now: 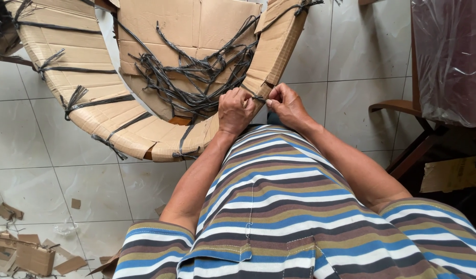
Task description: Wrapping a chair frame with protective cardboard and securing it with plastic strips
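Cardboard wrapping (109, 116), bent in a curved band around what looks like a round frame, fills the upper left of the head view and is bound at intervals by dark plastic strapping. Both hands meet at the near edge of that band, just above the person's striped shirt (279, 206). The left hand (235, 109) is curled closed, knuckles up, its fingertips pressed to the cardboard edge where a black strap (257, 97) crosses it. The right hand (285, 103) is also closed, thumb and forefinger pinched together right beside the left hand, apparently on the end of that same strap, though the strand between the fingers is too thin to make out for certain. Inside the curve lies a flat cardboard sheet (196, 26) with a loose tangle of black straps (196, 77) heaped on it. The wrapped piece rests over a pale tiled floor (346, 67). Torn cardboard scraps (31, 256) lie at the lower left, and a wooden chair covered in clear plastic film (447, 57) stands at the right edge.
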